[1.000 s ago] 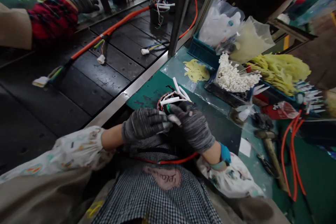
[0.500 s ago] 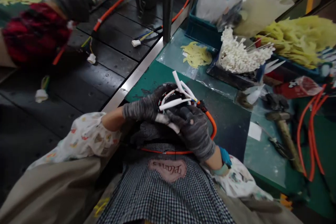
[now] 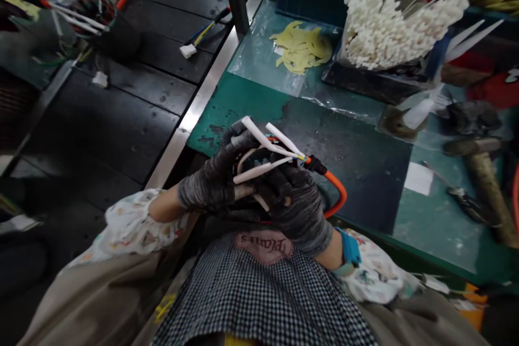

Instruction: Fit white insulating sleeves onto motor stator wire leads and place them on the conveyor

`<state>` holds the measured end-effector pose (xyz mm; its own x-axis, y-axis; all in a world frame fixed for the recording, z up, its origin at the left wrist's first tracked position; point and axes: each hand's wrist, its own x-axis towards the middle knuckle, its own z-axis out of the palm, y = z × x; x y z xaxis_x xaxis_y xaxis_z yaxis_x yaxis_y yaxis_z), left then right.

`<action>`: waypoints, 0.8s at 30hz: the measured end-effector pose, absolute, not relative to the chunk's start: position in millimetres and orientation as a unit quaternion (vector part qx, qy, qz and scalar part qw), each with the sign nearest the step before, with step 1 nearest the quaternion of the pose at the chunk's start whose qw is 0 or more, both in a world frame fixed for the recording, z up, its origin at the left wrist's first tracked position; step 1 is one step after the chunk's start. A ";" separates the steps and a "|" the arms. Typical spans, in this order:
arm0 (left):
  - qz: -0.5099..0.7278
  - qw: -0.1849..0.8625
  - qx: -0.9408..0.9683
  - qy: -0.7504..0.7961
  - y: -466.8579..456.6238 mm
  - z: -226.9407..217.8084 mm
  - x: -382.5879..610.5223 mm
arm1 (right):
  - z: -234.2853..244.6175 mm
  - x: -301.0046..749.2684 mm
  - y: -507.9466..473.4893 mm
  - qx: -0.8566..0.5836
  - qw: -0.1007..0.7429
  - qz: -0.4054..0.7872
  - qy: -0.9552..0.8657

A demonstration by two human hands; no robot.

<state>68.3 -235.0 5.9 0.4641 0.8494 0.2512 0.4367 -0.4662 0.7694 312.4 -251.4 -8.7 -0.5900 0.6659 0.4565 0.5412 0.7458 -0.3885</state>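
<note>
We hold the round, dark wired component [image 3: 264,154] directly between our palms, by the near left corner of the workbench [image 3: 251,94]. Our left hand [image 3: 219,175] curls around its left side; our right hand [image 3: 298,205] bends over its near right side, closer to the root of the orange cable [image 3: 337,189]. From above the component shows no clear long axis, but its white sleeves [image 3: 253,174] fan out leftward from that root, while the cable leaves to the right and loops back toward the bench's near edge.

Our gloves hide its underside and most of our fingertips, so we cannot tell exactly what they pinch, or what bears the component's weight. The cable vanishes behind our right hand. On the conveyor, a similar black pot [image 3: 121,38] is blurred.
</note>
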 end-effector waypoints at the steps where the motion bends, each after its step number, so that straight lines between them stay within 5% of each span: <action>1: 0.326 0.321 0.791 0.406 -235.0 7.6 69.6 | -7.2 317.7 -251.8 -0.328 0.294 0.120 -0.890; 7: 0.360 0.273 0.799 0.397 -231.6 14.7 85.2 | 16.5 349.4 -245.8 -0.340 0.384 0.142 -0.847; 18: 0.275 0.229 0.858 0.369 -229.2 28.1 98.8 | 6.9 356.8 -211.5 -0.424 0.363 0.375 -0.740; 24: 0.289 0.252 0.853 0.354 -222.2 18.5 90.6 | 7.2 352.1 -213.9 -0.423 0.392 0.387 -0.720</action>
